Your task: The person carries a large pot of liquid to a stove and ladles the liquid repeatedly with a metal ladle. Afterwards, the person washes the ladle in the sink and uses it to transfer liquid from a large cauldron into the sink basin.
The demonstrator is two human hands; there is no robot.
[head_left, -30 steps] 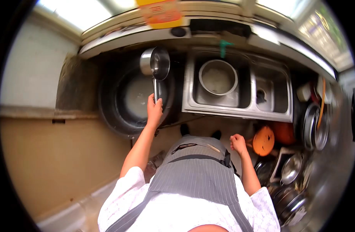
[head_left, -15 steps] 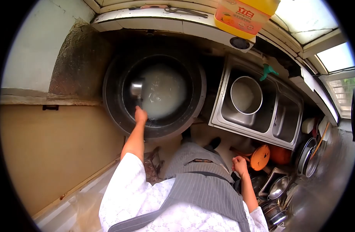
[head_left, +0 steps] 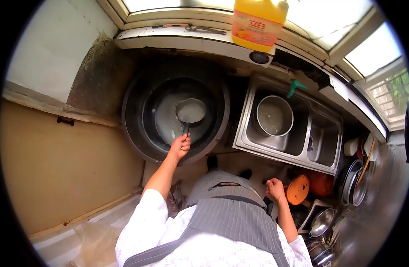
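My left hand (head_left: 181, 146) is closed round the handle of a metal ladle (head_left: 190, 111). The ladle's bowl holds cloudy liquid and is over the middle of a big dark tub (head_left: 132, 104), which has whitish liquid at its bottom. To the right, a round metal pot (head_left: 275, 115) with cloudy liquid stands in the left basin of a steel double sink (head_left: 242, 133). My right hand (head_left: 275, 188) hangs low beside an orange round object (head_left: 298, 189), its fingers curled; whether anything is in them cannot be made out.
A yellow jug (head_left: 259, 24) stands on the window ledge, near a pair of tongs or pliers (head_left: 206, 30). A green tap (head_left: 295, 87) juts over the sink. Metal pans and bowls (head_left: 322, 222) are stacked at the lower right. A tan panel (head_left: 71, 164) is at the left.
Half a second ago the ladle was down at the tub's left side; now it is further right, its bowl filled. Earlier it was raised near the tub's upper right. My right hand stays low.
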